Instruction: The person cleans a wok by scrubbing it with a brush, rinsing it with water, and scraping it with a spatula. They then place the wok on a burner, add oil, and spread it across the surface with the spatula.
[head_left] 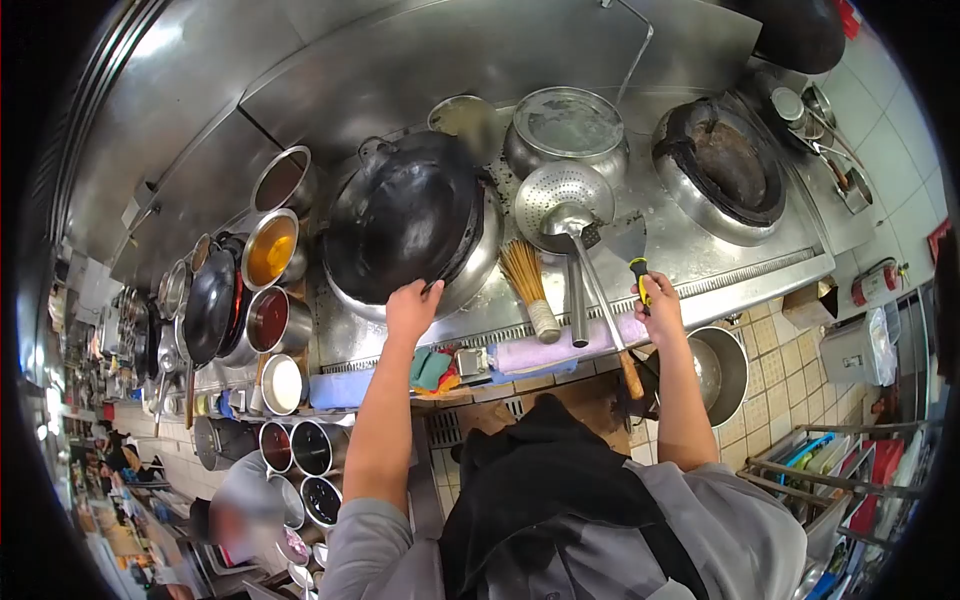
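My left hand is closed on the near edge of a large black wok, which rests tilted over the left steel burner ring. In my right hand is a scraper with a black and yellow handle; its flat metal blade points away from me over the stove top. Between my hands lie a bamboo brush, a perforated strainer and a ladle with a wooden handle end. The ladle's bowl rests on the strainer.
A lidded steel pot stands at the back. To the right is another burner ring with a blackened rim. Pots of sauce and oil line the left side. Folded cloths lie along the front edge. Another person is at lower left.
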